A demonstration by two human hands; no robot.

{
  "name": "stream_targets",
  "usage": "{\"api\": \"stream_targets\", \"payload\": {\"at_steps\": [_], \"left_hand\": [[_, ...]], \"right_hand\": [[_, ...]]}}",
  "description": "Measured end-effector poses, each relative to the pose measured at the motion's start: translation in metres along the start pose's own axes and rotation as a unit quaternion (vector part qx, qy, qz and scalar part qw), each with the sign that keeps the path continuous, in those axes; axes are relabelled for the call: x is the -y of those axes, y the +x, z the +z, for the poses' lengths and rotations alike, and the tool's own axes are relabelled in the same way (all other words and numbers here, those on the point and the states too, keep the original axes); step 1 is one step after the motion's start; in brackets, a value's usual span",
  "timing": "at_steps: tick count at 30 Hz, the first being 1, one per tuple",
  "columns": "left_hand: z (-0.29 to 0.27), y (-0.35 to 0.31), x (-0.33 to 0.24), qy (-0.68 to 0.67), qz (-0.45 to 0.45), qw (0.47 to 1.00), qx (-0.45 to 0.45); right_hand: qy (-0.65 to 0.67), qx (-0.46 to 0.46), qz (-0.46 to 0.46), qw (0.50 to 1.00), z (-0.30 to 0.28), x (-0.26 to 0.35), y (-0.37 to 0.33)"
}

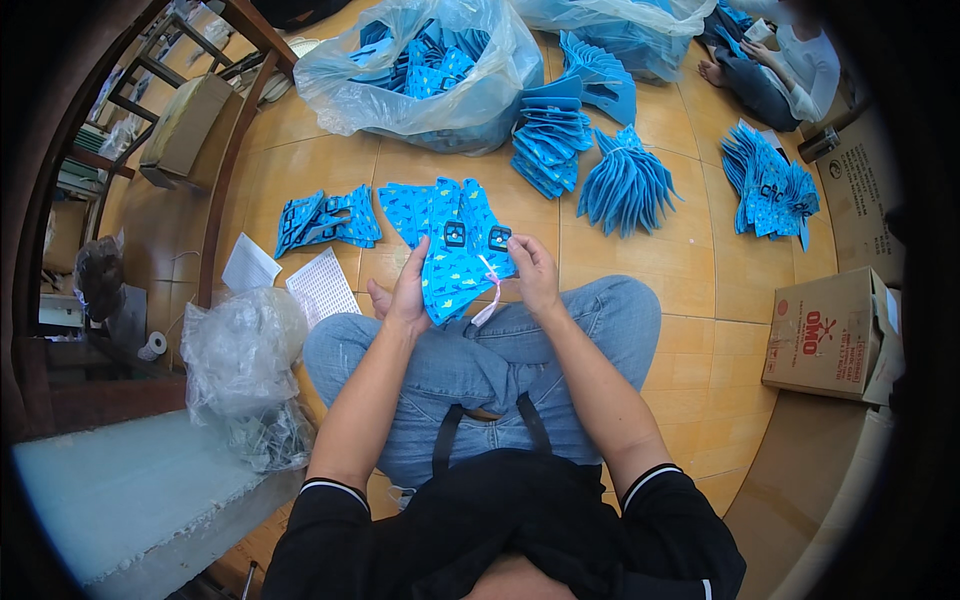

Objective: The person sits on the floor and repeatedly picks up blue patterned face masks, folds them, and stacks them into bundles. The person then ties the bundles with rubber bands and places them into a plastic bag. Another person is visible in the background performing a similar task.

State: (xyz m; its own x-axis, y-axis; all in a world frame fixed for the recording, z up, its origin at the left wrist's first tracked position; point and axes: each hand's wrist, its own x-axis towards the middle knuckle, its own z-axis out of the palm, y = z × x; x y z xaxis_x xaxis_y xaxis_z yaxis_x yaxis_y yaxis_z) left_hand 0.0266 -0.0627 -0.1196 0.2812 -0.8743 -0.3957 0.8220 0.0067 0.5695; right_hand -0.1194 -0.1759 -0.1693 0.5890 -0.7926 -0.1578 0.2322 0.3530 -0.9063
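Note:
Above my lap I hold a bundle of blue printed fabric pieces (455, 282) with black buckles (455, 235) on it. A pale pink ribbon (490, 292) is tied near its lower right and hangs loose. My left hand (408, 288) is closed round the bundle's left edge. At the right edge, beside the second buckle, my right hand (535, 272) pinches the bundle. Just to the left on the floor lies a smaller pile of similar blue pieces (345, 218) with black parts.
Large clear bags (330, 85) of blue pieces stand at the far side. Fanned blue stacks (628, 185) lie right of them, and another stack (765, 190) farther right. Cardboard boxes (820, 335) line the right; crumpled plastic (240, 350) sits left. Another person (800, 70) sits far right.

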Motion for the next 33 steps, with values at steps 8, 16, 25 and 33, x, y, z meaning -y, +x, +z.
{"api": "stream_targets", "payload": {"at_steps": [8, 16, 25, 33], "left_hand": [[-0.001, 0.000, 0.000, -0.002, -0.001, 1.000, -0.008], [-0.001, 0.000, 0.000, -0.008, -0.002, 1.000, -0.003], [0.002, -0.001, 0.000, -0.001, 0.008, 1.000, 0.013], [-0.004, 0.002, 0.012, 0.146, 0.115, 0.983, 0.000]], "right_hand": [[-0.001, 0.000, 0.012, 1.000, 0.000, 0.001, 0.000], [0.012, 0.002, 0.034, 0.999, 0.003, 0.013, -0.005], [-0.021, 0.011, 0.007, 1.000, 0.001, 0.002, 0.001], [-0.152, -0.023, 0.105, 0.983, 0.003, -0.009, -0.003]]}}
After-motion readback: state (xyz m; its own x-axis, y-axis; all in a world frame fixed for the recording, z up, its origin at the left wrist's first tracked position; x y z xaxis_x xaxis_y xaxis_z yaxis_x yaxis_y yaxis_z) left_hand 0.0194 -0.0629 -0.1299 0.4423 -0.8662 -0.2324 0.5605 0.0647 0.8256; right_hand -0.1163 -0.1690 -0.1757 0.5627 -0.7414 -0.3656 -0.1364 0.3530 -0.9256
